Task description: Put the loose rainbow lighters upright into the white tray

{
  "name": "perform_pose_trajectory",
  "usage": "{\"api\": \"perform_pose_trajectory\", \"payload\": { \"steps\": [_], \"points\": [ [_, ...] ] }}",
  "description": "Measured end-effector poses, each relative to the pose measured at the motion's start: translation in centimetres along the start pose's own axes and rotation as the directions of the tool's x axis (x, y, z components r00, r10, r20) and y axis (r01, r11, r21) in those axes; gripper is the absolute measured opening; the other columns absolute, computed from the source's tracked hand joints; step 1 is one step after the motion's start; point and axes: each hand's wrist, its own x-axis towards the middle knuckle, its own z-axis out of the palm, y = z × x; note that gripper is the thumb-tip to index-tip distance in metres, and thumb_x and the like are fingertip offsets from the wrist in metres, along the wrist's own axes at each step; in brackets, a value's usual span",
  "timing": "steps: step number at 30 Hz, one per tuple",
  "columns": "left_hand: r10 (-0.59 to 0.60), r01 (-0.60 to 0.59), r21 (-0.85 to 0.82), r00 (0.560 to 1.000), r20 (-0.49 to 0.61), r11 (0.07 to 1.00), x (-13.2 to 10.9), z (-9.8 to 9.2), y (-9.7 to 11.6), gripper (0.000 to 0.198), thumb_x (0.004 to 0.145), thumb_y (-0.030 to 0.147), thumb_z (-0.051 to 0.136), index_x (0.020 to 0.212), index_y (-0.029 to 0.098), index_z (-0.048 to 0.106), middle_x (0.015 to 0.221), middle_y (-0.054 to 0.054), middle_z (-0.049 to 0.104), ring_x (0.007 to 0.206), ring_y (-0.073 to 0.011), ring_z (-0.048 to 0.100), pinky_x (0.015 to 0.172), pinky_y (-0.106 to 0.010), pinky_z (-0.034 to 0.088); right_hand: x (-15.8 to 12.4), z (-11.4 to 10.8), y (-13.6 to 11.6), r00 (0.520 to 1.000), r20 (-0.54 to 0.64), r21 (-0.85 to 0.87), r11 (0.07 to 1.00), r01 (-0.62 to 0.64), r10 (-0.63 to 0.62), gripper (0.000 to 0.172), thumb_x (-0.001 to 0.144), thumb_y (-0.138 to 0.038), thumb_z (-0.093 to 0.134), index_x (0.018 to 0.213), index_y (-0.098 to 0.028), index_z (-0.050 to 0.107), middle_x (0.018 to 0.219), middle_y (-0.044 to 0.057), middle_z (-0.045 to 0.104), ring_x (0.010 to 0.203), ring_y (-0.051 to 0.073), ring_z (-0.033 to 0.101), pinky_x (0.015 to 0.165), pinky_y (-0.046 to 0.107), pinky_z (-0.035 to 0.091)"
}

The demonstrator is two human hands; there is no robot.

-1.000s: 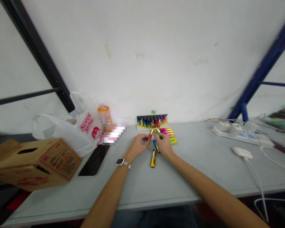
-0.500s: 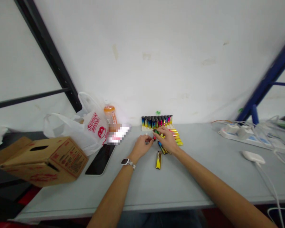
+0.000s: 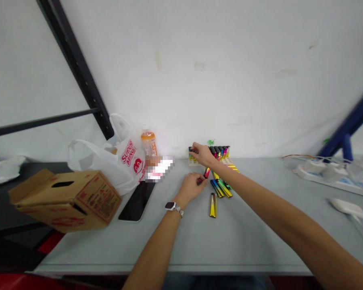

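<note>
- My right hand reaches to the far edge of the grey tabletop, by the white wall, with its fingers pinched around a small dark-capped lighter.
- That lighter is at the left end of the white tray of upright rainbow-coloured lighters; I cannot tell whether it sits in the tray or hangs just above it.
- My left hand rests on the tabletop nearer to me, fingers curled shut on a red and pink metallic lighter, which sticks out towards the tray.
- A silver wristwatch sits on my left wrist.
- Just right of my left hand, a small cluster of loose rainbow lighters lies flat under my right forearm.
- A single gold lighter lies apart from that cluster, nearer to me.
- A few more yellow and pink lighters lie in front of the tray.
- To the left lie a black smartphone, face up, and a brown cardboard box with red print.
- Behind them stand a white plastic bag with red lettering and an orange drink bottle.
- Far right lie a white power strip and a small white oval device on a cable.
</note>
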Motion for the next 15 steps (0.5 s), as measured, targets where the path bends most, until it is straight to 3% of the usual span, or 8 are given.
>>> {"api": "perform_pose_trajectory", "payload": {
  "steps": [11, 15],
  "points": [
    [0.014, -0.014, 0.03, 1.0, 0.011, 0.999, 0.0, 0.1, -0.2, 0.024, 0.087, 0.036, 0.055, 0.084, 0.019, 0.072, 0.086, -0.005, 0.073, 0.081, -0.0192, 0.063, 0.076, -0.028, 0.047, 1.4, 1.5, 0.7, 0.995, 0.08, -0.121, 0.992, -0.045, 0.055, 0.005, 0.08, -0.019, 0.064, 0.083, -0.016, 0.064, 0.073, 0.001, 0.067, 0.068, 0.013, 0.058, 0.067, 0.023, 0.04],
    [0.022, -0.022, 0.031, 1.0, 0.019, 0.999, 0.0, 0.1, -0.2, 0.024, 0.087, 0.036, 0.054, 0.083, 0.019, 0.072, 0.086, -0.005, 0.073, 0.079, -0.0192, 0.063, 0.076, -0.029, 0.047, 0.9, 0.6, -0.7, 0.984, 0.151, -0.303, 0.952, -0.045, 0.094, 0.016, 0.089, -0.027, 0.057, 0.097, -0.017, 0.068, 0.088, 0.005, 0.069, 0.081, 0.017, 0.063, 0.074, 0.025, 0.043]
  ]
}}
